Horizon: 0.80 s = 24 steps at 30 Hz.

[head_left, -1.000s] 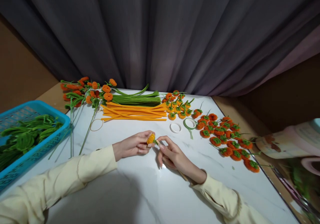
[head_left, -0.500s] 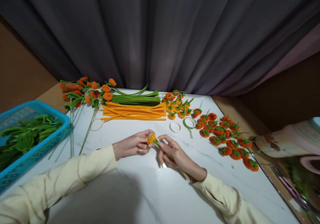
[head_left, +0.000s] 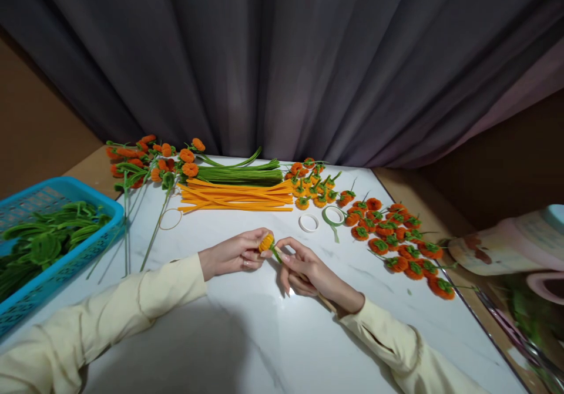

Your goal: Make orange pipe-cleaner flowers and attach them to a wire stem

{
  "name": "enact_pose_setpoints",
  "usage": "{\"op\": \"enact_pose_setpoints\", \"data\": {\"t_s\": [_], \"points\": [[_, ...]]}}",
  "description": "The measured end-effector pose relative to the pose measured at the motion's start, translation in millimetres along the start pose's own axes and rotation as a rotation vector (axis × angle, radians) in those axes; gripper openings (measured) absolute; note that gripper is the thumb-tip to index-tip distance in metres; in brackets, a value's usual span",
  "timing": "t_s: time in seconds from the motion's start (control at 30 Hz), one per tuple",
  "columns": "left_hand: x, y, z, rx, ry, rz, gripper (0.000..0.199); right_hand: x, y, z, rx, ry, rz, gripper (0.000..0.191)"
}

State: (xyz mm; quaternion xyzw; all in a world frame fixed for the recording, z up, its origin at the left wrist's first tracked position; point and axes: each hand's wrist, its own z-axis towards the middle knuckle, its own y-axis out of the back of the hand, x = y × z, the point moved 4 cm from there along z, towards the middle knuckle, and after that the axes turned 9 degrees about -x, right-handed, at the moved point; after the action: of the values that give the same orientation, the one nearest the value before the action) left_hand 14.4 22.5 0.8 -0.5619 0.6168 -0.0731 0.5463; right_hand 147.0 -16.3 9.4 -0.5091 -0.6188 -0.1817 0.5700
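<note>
My left hand (head_left: 247,251) is closed, thumb and fingers pinching a small ribbed yellow pipe-cleaner pumpkin (head_left: 266,242) over the middle of the table. From its lower right side a green pipe-cleaner stem (head_left: 277,254) sticks out. At that stem, the thumb and index finger of my right hand (head_left: 303,268) are closed, while the other fingers curl below. Beyond the hands lie a bundle of yellow pipe cleaners (head_left: 238,197) and a bundle of green pipe cleaners (head_left: 240,175). To their right sit several similar yellow pumpkins (head_left: 314,191) with green stems.
A blue basket (head_left: 115,215) of green pipe-cleaner leaves (head_left: 48,235) stands left. Orange stemmed pieces (head_left: 187,156) lie back left, several orange pumpkins (head_left: 396,235) right. A white tape roll (head_left: 309,223) and a green tape roll (head_left: 331,216) lie between. Scissors (head_left: 511,329) rest at right.
The yellow pumpkin has tilted slightly, and its green stem now points more down to the right. Both hands stay in nearly the same place.
</note>
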Motion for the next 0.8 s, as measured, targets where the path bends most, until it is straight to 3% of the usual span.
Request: {"op": "enact_pose_setpoints", "data": {"t_s": [0.5,0.8], "points": [[0.0,-1.0,-1.8,0.002,0.051,0.109,0.011,0.1,4.6,-0.1,0.091,-0.113,0.041,0.037],[0.0,-0.3,-1.1,0.001,0.043,0.173,0.012,1.6,5.4,-2.7,0.154,-0.14,0.101,0.029]]}}
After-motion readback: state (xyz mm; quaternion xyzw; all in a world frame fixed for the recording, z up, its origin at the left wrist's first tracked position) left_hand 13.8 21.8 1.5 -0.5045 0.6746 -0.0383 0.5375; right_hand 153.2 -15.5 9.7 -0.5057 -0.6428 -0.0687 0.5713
